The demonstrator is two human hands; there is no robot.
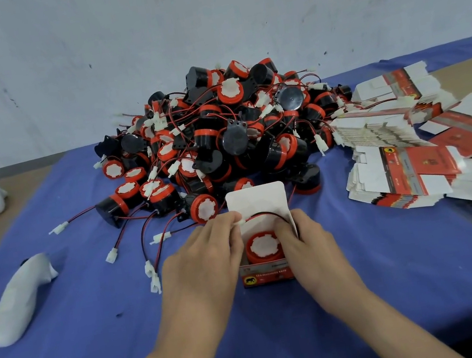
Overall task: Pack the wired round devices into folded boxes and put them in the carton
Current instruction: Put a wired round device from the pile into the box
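One round device sits in the open box before me, lid flap up, its wire not yet tucked in. My left hand has its grip pinched on the white connector; my right hand grips the box's wall. The pile and flat boxes wait; no carton shows. The worktop gives room either side; its edge runs near, lower right.

Hands: two
Folded box: one
Device in it: one
Heaped devices: dozens, too many to count
Flat boxes: several stacks, sheets uncountable
White wrapped bundles: two
Table: one
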